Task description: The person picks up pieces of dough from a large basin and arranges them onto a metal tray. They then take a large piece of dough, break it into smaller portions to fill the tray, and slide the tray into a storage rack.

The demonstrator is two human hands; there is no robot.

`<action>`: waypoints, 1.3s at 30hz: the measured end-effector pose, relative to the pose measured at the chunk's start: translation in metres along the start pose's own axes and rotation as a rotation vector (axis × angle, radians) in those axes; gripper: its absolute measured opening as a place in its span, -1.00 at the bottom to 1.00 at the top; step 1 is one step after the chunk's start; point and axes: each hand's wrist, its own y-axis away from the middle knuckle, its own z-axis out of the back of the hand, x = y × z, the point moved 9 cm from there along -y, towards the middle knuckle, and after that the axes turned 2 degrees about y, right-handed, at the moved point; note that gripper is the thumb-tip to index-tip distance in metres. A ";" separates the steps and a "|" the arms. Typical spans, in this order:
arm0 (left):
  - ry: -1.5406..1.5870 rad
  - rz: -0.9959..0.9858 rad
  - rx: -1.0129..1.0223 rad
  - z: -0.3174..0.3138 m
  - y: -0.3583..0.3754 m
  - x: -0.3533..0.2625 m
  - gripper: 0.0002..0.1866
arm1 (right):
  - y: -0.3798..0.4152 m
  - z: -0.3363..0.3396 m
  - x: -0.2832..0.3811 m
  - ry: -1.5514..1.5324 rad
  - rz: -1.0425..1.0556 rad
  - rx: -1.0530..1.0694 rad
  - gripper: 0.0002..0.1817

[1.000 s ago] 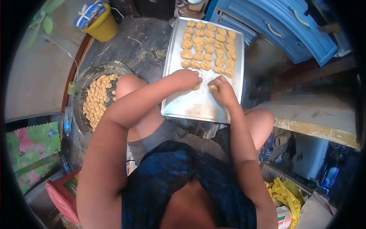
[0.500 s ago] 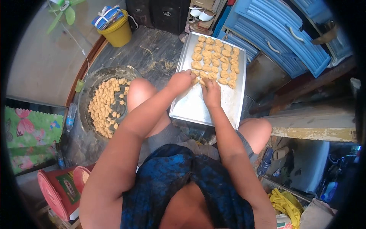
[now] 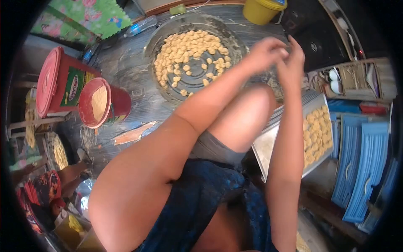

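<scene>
My left hand (image 3: pixel 267 54) and my right hand (image 3: pixel 291 63) are raised together beyond my knee, fingers touching or overlapping. The left fingers are loosely curved and slightly blurred; the right fingers point up and apart. No object shows in either hand. Left of them, a large round basin (image 3: pixel 150 56) stands on the floor with many small dough pieces (image 3: pixel 191 44) heaped toward its far side and a few scattered nearer. Under my right forearm lies a metal baking tray (image 3: pixel 265 147), partly hidden, with rows of shaped dough pieces (image 3: pixel 317 134) at its far end.
A red bucket (image 3: pixel 99 103) holding tan powder stands beside a larger lidded red bucket (image 3: pixel 61 84). A yellow bucket (image 3: pixel 262 11) is behind the basin. Blue drawers (image 3: pixel 367 168) are at right. Another person's patterned clothing (image 3: pixel 44 189) shows at lower left.
Both hands have left the dough on the tray and come together in the air near the basin. My view has turned left, bringing the basin to the middle.
</scene>
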 end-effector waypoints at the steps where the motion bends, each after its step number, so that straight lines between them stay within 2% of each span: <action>1: -0.024 0.101 -0.106 0.047 -0.006 0.026 -0.67 | -0.020 -0.040 0.015 -0.005 0.083 0.047 -0.36; 2: 0.067 0.185 -0.211 0.093 -0.002 0.044 -0.67 | -0.031 -0.086 0.016 -0.044 -0.023 0.147 -0.32; 4: -0.135 0.334 -0.328 0.187 0.016 0.092 -0.63 | -0.021 -0.179 0.006 -0.081 -0.241 0.390 -0.26; 5: -0.232 0.455 -0.365 0.234 0.033 0.124 -0.62 | 0.001 -0.226 -0.007 -0.082 -0.351 0.530 -0.22; 7: -0.389 0.694 -0.467 0.323 0.090 0.194 -0.59 | 0.072 -0.300 -0.026 -0.007 -0.396 0.791 -0.15; 8: -0.457 0.808 -0.528 0.361 0.125 0.224 -0.57 | 0.118 -0.334 -0.037 -0.029 -0.396 1.086 -0.10; 9: -0.495 0.858 -0.580 0.394 0.163 0.252 -0.56 | 0.160 -0.353 -0.043 0.100 -0.374 1.282 -0.15; 10: -0.535 0.908 -0.628 0.421 0.197 0.272 -0.54 | 0.176 -0.349 -0.024 0.102 -0.240 1.480 -0.20; 11: -0.815 1.009 -0.502 0.437 0.220 0.280 -0.49 | 0.189 -0.344 -0.006 0.100 -0.102 1.672 -0.25; 12: -1.092 1.094 -0.351 0.446 0.233 0.284 -0.43 | 0.193 -0.355 -0.013 0.084 -0.104 1.682 -0.25; 13: -1.096 1.103 -0.344 0.449 0.237 0.287 -0.43 | 0.189 -0.364 -0.031 -0.037 -0.238 1.590 -0.28; 14: -1.107 1.126 -0.534 0.458 0.247 0.282 -0.48 | 0.188 -0.373 -0.049 -0.147 -0.373 1.495 -0.31; 15: -1.110 1.147 -0.721 0.461 0.258 0.275 -0.52 | 0.187 -0.375 -0.054 -0.142 -0.388 1.508 -0.31; 16: -1.161 1.213 -0.536 0.458 0.250 0.283 -0.33 | 0.163 -0.370 -0.062 -0.121 -0.453 1.394 -0.33; 17: -1.152 1.208 -0.531 0.457 0.237 0.284 -0.33 | 0.133 -0.366 -0.070 -0.098 -0.505 1.268 -0.36; 18: -1.308 1.106 -0.444 0.458 0.215 0.287 -0.27 | 0.111 -0.354 -0.061 -0.071 -0.579 1.193 -0.40; 19: -1.456 1.005 -0.353 0.455 0.199 0.289 -0.21 | 0.109 -0.361 -0.062 -0.061 -0.579 1.194 -0.40; 20: -1.445 1.012 -0.349 0.460 0.192 0.296 -0.21 | 0.109 -0.366 -0.063 -0.107 -0.606 1.159 -0.41; 22: -1.325 0.885 -0.579 0.478 0.174 0.294 -0.04 | 0.126 -0.377 -0.071 -0.241 -0.635 1.148 -0.41; 25: -1.275 1.029 -0.595 0.484 0.172 0.306 0.04 | 0.169 -0.384 -0.088 -0.180 -0.583 1.254 -0.40; 26: -1.282 1.050 -0.606 0.480 0.176 0.305 0.04 | 0.182 -0.386 -0.095 -0.089 -0.558 1.404 -0.40; 28: -1.178 1.193 -0.751 0.474 0.192 0.310 -0.01 | 0.188 -0.386 -0.103 -0.088 -0.564 1.432 -0.40; 29: -1.182 1.201 -0.757 0.477 0.194 0.308 -0.01 | 0.191 -0.385 -0.110 -0.074 -0.586 1.442 -0.41; 31: -1.456 1.201 -0.381 0.470 0.181 0.321 0.06 | 0.194 -0.385 -0.112 -0.054 -0.614 1.455 -0.41; 32: -1.449 1.209 -0.373 0.469 0.188 0.324 0.06 | 0.187 -0.388 -0.112 -0.123 -0.627 1.353 -0.43; 33: -1.359 1.154 -0.454 0.475 0.196 0.323 -0.04 | 0.177 -0.391 -0.112 -0.190 -0.636 1.244 -0.44; 35: -1.185 1.032 -0.616 0.490 0.208 0.322 -0.19 | 0.178 -0.400 -0.117 -0.255 -0.704 1.236 -0.46; 37: -1.263 1.042 -0.651 0.488 0.209 0.316 -0.25 | 0.162 -0.392 -0.104 -0.190 -0.628 1.193 -0.46; 39: -1.063 1.382 -0.496 0.481 0.226 0.340 -0.21 | 0.180 -0.395 -0.109 -0.170 -0.626 1.249 -0.47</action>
